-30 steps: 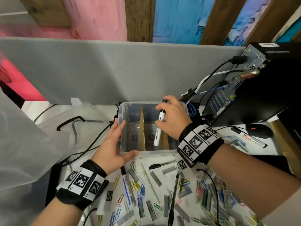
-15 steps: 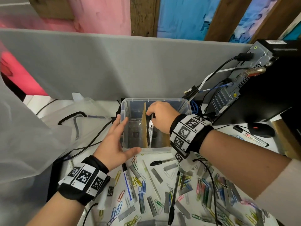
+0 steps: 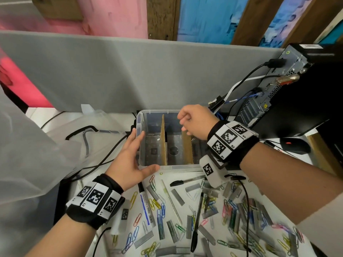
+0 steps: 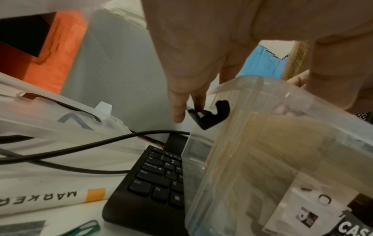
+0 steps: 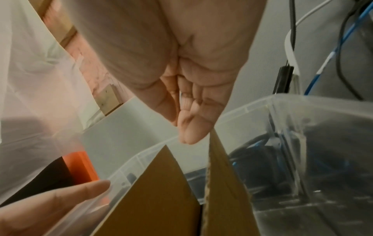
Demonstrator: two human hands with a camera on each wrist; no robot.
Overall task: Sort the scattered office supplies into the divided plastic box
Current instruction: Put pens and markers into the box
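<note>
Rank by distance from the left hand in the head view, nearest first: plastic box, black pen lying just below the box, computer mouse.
From the left hand:
1. Plastic box, touching it; the hand braces the box's near-left corner.
2. Black pen, on the desk just in front of the box, to the hand's right.
3. Computer mouse, far right, beyond the right hand.

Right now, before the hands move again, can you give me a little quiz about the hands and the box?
1. True or false: the right hand is holding a marker.
2. Pick one: the left hand touches A) the clear box, B) a cup, C) a book.
3. Count: how many cardboard dividers stand inside the box?

Key: 1 false, it holds nothing. 2 A, at the box's near left corner. 3 two.
</note>
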